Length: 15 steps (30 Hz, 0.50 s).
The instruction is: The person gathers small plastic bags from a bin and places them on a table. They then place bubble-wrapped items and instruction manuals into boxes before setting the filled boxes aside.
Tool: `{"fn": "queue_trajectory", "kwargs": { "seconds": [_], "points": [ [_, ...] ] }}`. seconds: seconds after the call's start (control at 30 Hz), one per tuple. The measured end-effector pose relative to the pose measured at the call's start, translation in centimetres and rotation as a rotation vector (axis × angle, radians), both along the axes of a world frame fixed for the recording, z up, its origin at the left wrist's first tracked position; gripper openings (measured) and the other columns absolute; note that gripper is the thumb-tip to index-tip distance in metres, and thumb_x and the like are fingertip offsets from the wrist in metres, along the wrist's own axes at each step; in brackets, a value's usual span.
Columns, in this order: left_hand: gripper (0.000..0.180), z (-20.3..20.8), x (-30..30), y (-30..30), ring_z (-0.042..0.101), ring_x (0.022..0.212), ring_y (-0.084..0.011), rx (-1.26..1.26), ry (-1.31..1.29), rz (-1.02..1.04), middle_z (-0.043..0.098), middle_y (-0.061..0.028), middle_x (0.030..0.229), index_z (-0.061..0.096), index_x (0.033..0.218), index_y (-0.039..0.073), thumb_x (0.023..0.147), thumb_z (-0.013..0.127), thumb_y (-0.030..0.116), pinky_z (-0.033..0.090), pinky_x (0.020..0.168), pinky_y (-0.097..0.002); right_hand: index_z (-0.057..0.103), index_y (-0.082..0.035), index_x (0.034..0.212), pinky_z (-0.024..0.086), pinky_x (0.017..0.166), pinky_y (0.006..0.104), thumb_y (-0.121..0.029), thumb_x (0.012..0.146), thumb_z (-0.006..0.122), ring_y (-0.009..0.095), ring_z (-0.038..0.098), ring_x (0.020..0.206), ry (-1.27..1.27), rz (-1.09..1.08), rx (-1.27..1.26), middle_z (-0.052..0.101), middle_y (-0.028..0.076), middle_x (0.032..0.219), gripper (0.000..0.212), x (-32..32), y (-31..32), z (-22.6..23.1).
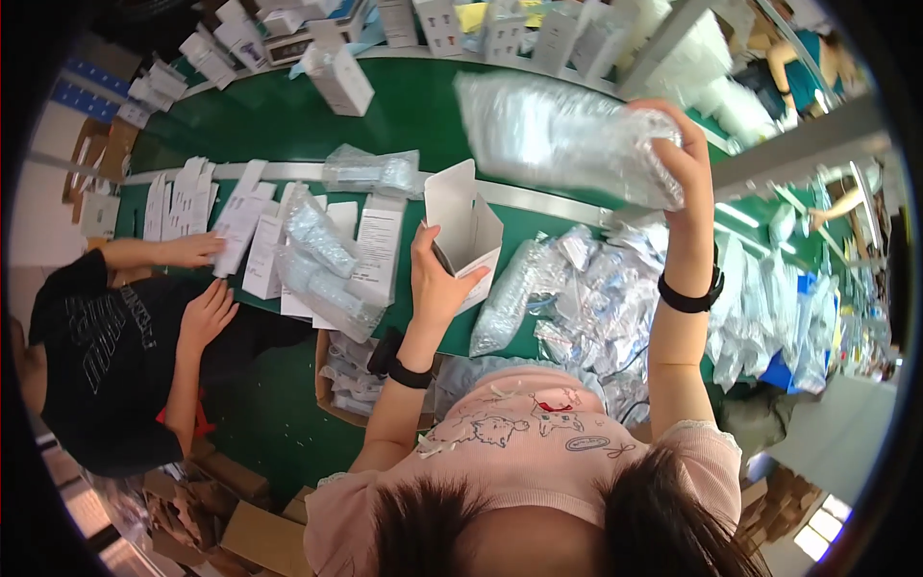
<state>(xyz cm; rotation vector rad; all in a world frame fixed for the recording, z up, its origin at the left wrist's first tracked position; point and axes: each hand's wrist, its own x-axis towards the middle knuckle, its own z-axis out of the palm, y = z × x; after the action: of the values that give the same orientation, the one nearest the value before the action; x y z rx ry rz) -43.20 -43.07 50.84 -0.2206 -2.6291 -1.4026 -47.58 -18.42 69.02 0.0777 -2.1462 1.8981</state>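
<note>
My left hand (440, 282) grips a white cardboard box (486, 240) from below, its top flap standing up and its inside showing. Raised to the right, my right hand (678, 154) is closed around one end of a bubble-wrapped package (548, 130), blurred by motion. The package hangs above the far side of the table, apart from the box; what the wrap contains I cannot make out. Just right of the box lies another bubble-wrapped package (507, 298), beside a heap of clear plastic bags (606, 298). More bubble-wrapped items (322, 245) rest left of my left hand on white printed sheets or flat boxes.
A co-worker (106, 356) in a black shirt handles flat white cartons (240, 226) at the left. White boxes (341, 82) line the table's far edge. A metal post (798, 149) slants in at the right. Below the table edge stands a carton (336, 385) of wrapped items.
</note>
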Motion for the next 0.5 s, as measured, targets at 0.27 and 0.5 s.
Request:
{"fn": "queue_trajectory", "kwargs": {
  "seconds": [0.27,0.5],
  "points": [
    [0.085,0.1,0.1,3.6,0.039,0.111,-0.0374,0.143,0.026,-0.143,0.032,-0.0254,0.122,0.024,0.114,0.007,0.051,0.081,0.010,0.037,0.090,-0.0412,0.055,0.000,0.080,0.043,0.062,0.0304,-0.014,0.060,0.055,0.021,0.054,0.067,0.099,0.199,0.671,0.053,0.009,0.073,0.024,0.9,-1.2,-2.5],
    [0.085,0.7,-1.8,5.8,0.041,0.109,-0.0349,0.272,0.460,-0.238,0.028,-0.0251,0.125,0.019,0.111,0.011,0.053,0.081,0.006,0.038,0.088,-0.0432,0.054,-0.004,0.095,0.043,0.073,0.0353,-0.020,0.064,0.062,0.029,0.053,0.085,0.402,0.318,1.133,0.055,0.012,0.093,0.035,0.3,-4.5,-7.2]
  ]
}}
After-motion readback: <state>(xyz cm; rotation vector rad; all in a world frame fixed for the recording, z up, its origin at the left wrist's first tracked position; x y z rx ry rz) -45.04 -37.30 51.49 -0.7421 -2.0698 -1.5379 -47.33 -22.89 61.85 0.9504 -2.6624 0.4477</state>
